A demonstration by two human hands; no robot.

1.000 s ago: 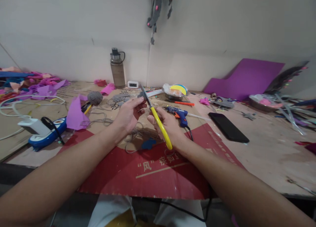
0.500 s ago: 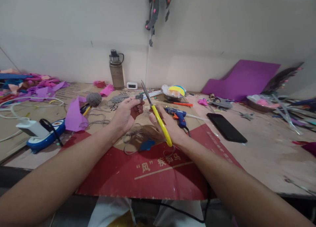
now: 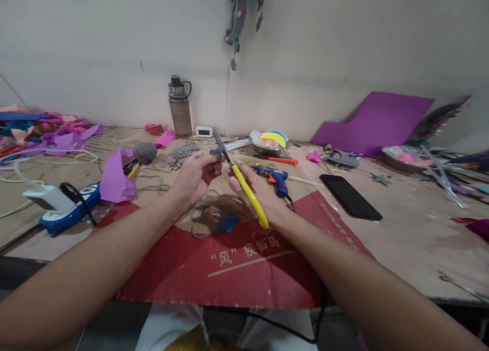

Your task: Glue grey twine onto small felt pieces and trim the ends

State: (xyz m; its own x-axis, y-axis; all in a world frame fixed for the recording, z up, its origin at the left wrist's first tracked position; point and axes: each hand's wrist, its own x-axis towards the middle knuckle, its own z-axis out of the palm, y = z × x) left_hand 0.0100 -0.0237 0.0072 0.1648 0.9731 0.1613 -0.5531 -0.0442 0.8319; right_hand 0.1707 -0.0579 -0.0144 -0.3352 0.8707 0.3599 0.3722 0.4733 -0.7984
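My left hand (image 3: 197,175) pinches a small piece of grey felt (image 3: 216,151) between thumb and fingertips. My right hand (image 3: 254,188) is closed on yellow-handled scissors (image 3: 250,195), whose blades point up and away, right beside the felt. Whether the blades touch the felt I cannot tell. Below both hands, loose grey yarn (image 3: 202,208) and a blue scrap (image 3: 228,223) lie on a red and brown cardboard sheet (image 3: 191,279).
A blue glue gun (image 3: 280,180) and a black phone (image 3: 350,197) lie to the right. At left are a power strip (image 3: 72,208), a grey yarn ball (image 3: 145,152) and a purple felt piece (image 3: 116,178). A water bottle (image 3: 180,111) stands behind.
The scissors have tilted slightly left, bringing their blades closer to the grey felt. My left hand has barely moved and still pinches it.
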